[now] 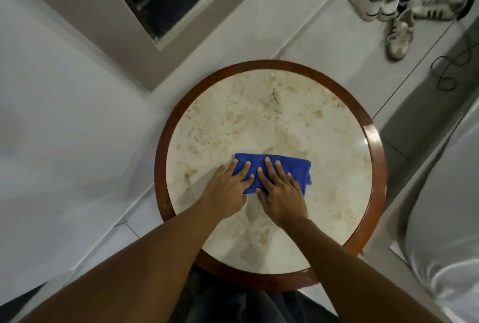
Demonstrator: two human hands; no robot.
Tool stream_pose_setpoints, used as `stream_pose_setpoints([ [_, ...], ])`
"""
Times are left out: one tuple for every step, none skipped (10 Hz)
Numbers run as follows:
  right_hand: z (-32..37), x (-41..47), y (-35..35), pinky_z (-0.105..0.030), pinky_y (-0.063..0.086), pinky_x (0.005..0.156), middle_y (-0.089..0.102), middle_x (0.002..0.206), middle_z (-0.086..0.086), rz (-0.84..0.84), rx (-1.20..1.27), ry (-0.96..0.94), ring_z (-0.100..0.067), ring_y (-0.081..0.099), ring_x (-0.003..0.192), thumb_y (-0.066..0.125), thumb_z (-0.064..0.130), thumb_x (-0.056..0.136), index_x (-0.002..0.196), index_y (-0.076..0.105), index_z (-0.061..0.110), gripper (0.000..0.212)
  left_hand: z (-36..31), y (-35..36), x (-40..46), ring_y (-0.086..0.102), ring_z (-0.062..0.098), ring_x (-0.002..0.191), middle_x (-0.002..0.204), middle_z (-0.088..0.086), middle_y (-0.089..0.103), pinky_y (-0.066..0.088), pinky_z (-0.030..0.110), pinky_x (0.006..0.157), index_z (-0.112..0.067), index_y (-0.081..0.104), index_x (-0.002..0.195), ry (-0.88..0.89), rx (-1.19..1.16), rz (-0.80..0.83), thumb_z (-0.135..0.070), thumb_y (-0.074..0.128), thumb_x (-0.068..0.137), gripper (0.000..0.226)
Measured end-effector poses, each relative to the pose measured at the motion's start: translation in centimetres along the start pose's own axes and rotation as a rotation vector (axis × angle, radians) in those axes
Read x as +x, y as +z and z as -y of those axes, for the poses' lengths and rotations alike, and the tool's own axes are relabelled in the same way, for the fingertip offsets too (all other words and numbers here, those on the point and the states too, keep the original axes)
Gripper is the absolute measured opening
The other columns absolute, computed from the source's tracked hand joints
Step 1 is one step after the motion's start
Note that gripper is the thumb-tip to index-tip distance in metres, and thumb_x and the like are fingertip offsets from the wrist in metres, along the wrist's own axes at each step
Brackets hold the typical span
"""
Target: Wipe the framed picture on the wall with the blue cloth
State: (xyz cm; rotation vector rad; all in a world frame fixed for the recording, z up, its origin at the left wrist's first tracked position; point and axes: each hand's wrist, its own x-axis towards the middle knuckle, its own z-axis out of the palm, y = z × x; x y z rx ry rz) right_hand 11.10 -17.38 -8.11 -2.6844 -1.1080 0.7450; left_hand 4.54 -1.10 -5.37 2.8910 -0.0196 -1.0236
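Pressing folded blue cloth flat on round marble-topped, wood-rimmed table, left hand and right hand open-palmed; framed picture unseen, wiping evidently undone.

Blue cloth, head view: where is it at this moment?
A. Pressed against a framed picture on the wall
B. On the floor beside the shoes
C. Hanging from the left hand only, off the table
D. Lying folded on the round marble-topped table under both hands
D: the folded blue cloth lies flat on the round marble-topped table with a dark wooden rim, with the left hand and the right hand both spread flat on it.
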Motion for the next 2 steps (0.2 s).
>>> stream_pose_setpoints([
  [-0.1, 1.7, -4.9, -0.045, 0.028, 0.108, 0.011, 0.161, 0.0, 0.141, 0.101, 0.041, -0.021, 0.01, 0.146, 0.034, 0.044, 0.102, 0.147, 0.036, 0.024, 0.049, -0.8, -4.3, -0.1, 0.002, 0.034, 0.152, 0.166, 0.009, 0.01, 0.007, 0.054, 0.12, -0.021, 0.022, 0.155, -0.024, 0.017, 0.016, -0.043, 0.039, 0.101, 0.061],
  [1.5, 2.6, -12.5, -0.045, 0.029, 0.108, 0.017, 0.16, -0.002, 0.131, 0.11, -0.029, -0.02, 0.017, 0.144, 0.033, 0.044, 0.102, 0.146, 0.036, 0.025, 0.049, -0.9, -10.7, -2.3, 0.001, 0.029, 0.152, 0.167, 0.009, 0.007, 0.003, 0.054, 0.121, -0.02, 0.013, 0.156, -0.091, 0.002, -0.041, -0.045, 0.04, 0.101, 0.067],
])
